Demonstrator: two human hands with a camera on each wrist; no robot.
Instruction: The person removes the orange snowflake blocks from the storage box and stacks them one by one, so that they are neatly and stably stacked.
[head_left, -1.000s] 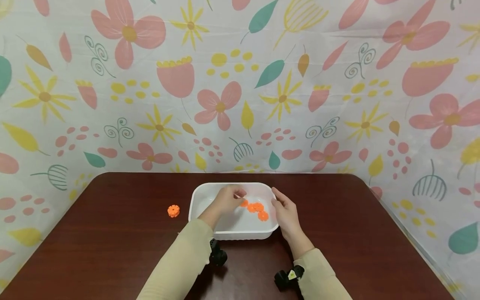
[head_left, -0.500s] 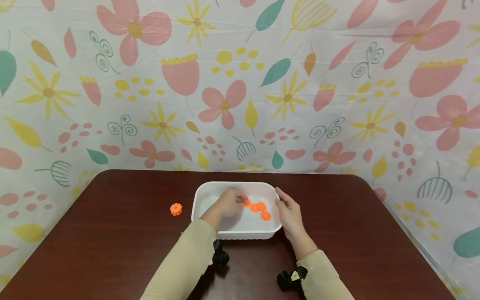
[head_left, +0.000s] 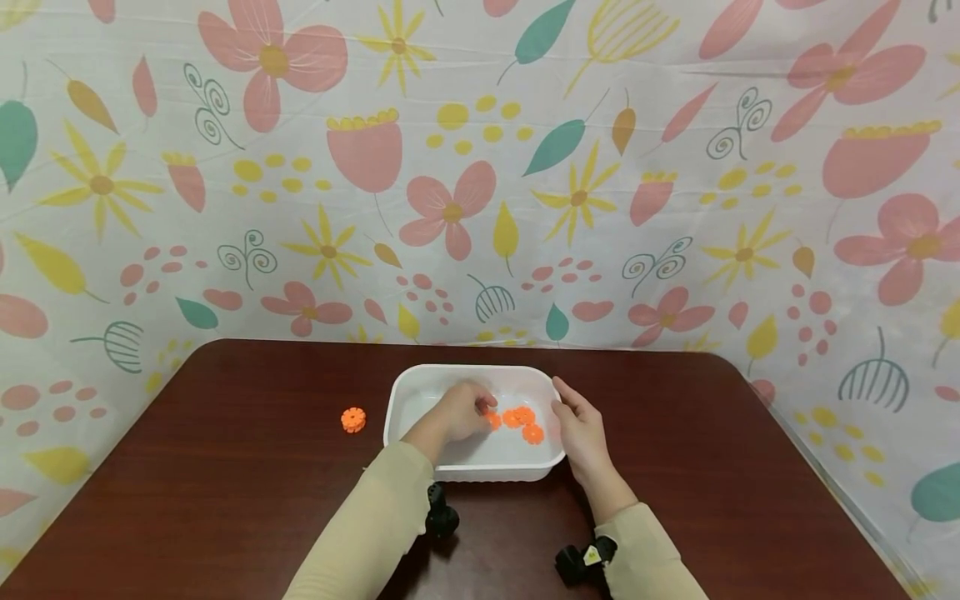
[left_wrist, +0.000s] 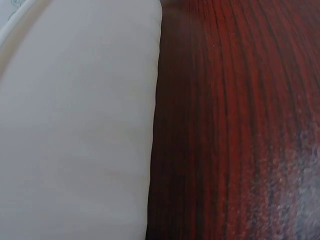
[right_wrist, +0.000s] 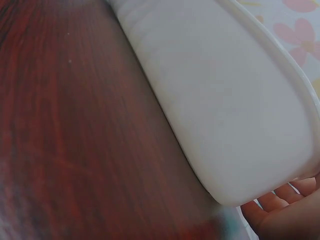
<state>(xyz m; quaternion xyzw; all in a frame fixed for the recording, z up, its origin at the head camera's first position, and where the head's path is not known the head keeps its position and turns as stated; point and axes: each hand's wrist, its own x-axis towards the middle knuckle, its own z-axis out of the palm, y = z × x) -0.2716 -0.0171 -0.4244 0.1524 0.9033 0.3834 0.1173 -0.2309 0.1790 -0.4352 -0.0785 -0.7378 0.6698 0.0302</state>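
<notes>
A white plastic tray [head_left: 465, 472] stands on the dark wooden table. My left hand [head_left: 459, 412] reaches down inside it, fingers curled, pinching an orange flower-shaped disc [head_left: 493, 420] that the fingers partly cover. Just right of that disc lie several more orange flower-shaped discs [head_left: 533, 434], some overlapping. My right hand [head_left: 581, 429] grips the tray's right end; in the right wrist view its fingers [right_wrist: 272, 201] lie against the outside of that end. Only the tray's outer wall [left_wrist: 80, 120] and the table show in the left wrist view, not the hand.
A short stack of orange flower-shaped discs [head_left: 353, 420] sits on the table [head_left: 247, 450] left of the tray. Behind the table's far edge hangs a floral cloth [head_left: 480, 192]. Black wrist cameras [head_left: 442, 515] are strapped under both forearms.
My left hand has shifted the disc at its fingertips slightly toward me within the tray. The right hand keeps its hold on the tray's end. The head view has drifted slightly.
</notes>
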